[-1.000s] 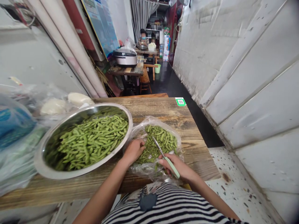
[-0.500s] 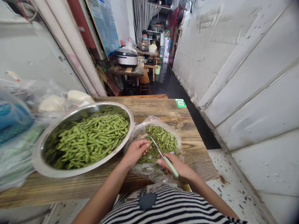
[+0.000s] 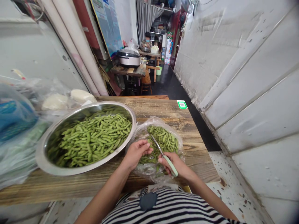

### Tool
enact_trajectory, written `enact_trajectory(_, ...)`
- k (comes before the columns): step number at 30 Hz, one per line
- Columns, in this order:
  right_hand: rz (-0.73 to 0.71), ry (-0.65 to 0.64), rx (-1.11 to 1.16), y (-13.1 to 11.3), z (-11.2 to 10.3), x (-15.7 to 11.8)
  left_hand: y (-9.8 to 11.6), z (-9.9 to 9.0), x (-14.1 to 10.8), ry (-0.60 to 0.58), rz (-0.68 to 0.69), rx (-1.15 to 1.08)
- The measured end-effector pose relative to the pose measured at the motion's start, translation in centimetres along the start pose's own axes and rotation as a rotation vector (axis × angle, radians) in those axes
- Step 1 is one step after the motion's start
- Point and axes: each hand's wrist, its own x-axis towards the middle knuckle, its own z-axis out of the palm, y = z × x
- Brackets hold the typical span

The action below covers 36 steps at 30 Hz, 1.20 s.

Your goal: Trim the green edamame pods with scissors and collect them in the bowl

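L hand (image 3: 136, 154) sits palm-down, fingers loosely curled, just beside the blades; can't tell if it's pinching a pod or only resting on the pile. R hand (image 3: 179, 166) is clenched round the pale-green-handled steel scissors (image 3: 171, 166), w/ the narrow tips pointing far and left into the bright-green edamame pods (image 3: 164, 140). These are heaped in a clear, crinkled plastic bag (image 3: 145, 169) on the near part of a weathered wooden table (image 3: 184, 137), right of a big round stainless-steel bowl (image 3: 70, 170) holding more pods. Main risk: L fingertips are v. close to the blades, so a slipping pod or a small hand shift could mean a nick. Tips dipping too low could snip the bag, letting pods spill thru the hole. The slick plastic could also slide on the wood under pressure, and it's fairly near the table's near edge, so a careless tug might drag it over. Bag and bowl rim are almost touching, so a bump could jostle the bowl.
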Motion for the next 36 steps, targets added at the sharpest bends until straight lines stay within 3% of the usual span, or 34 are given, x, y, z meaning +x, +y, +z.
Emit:
enact_trajectory(3, -0.014, -0.022, 0.033, -0.5, 0.1, -0.5, 0.6, 0.2, -0.2, 0.077, 0.08, -0.086)
enact_trajectory(9, 0.005, -0.071, -0.003, -1.2, 0.7, -1.4, 0.9, 0.7, -0.6, 0.168, 0.081, -0.215)
enact_trajectory(17, -0.032, -0.07, -0.065, -1.4, 0.9, -0.7, 0.4, 0.9, -0.8, 0.189, 0.073, -0.206)
enact_trajectory(25, 0.033, -0.036, 0.081, -0.6, 0.8, -0.3, 0.5, 0.6, -1.0, 0.223, 0.112, -0.193)
enact_trajectory(28, 0.054, 0.023, 0.099, -0.2, 0.2, -0.4, 0.3, 0.2, -0.5, 0.177, 0.091, -0.185)
enact_trajectory(31, 0.067, 0.059, 0.118, 0.2, -0.4, -0.5, -0.4, -0.4, 0.6, 0.232, 0.116, 0.081)
enact_trajectory(33, 0.08, 0.058, 0.133, 0.4, -0.6, -0.7, -1.0, -0.6, 1.5, 0.283, 0.197, 0.453)
enact_trajectory(36, 0.082, 0.039, 0.128, 0.7, -0.5, -0.8, -1.4, -0.6, 2.6, 0.233, 0.249, 0.966)
